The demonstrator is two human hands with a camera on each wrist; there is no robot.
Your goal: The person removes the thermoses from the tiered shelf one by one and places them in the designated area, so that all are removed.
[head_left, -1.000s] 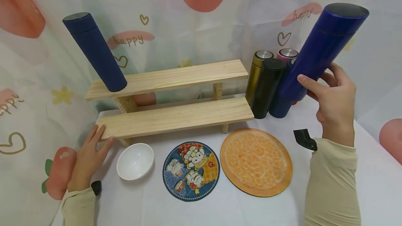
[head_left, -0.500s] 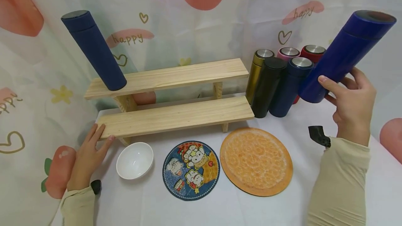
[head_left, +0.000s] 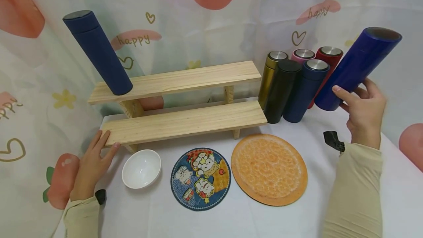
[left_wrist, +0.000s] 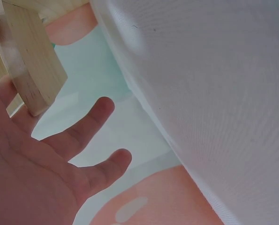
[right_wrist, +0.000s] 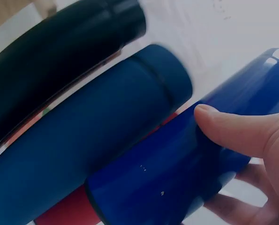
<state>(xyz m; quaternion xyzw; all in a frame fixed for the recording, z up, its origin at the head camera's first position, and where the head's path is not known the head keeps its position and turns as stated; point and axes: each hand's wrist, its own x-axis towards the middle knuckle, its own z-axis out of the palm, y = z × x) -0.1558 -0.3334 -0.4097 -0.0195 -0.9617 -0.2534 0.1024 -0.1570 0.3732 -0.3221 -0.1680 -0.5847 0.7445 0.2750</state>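
My right hand [head_left: 367, 116] grips a glossy blue thermos flask [head_left: 357, 69] near its lower end, thumb on the near side and fingers behind. The flask leans with its top to the right, beside the cluster of flasks. In the right wrist view, the glossy blue flask [right_wrist: 144, 173] overlaps a matte navy flask [right_wrist: 97, 126] and a red one [right_wrist: 69, 208]. My left hand [head_left: 90, 168] rests at the left end of the lower wooden shelf [head_left: 185, 122], fingers extended. The left wrist view shows two fingers of the left hand [left_wrist: 41, 164] spread clear of the board [left_wrist: 31, 56].
A dark blue flask [head_left: 99, 54] stands on the upper shelf's [head_left: 198, 80] left end. Gold [head_left: 270, 80], black [head_left: 282, 91], navy [head_left: 305, 91], pink [head_left: 303, 54] and red [head_left: 330, 58] flasks crowd the right. In front lie a white bowl [head_left: 142, 168], a cartoon mat [head_left: 201, 179] and an orange mat [head_left: 269, 170].
My right hand has carried the glossy blue flask rightward, then slightly back left and down, uncovering the navy and red flasks' lids. The left hand has stayed at the shelf.
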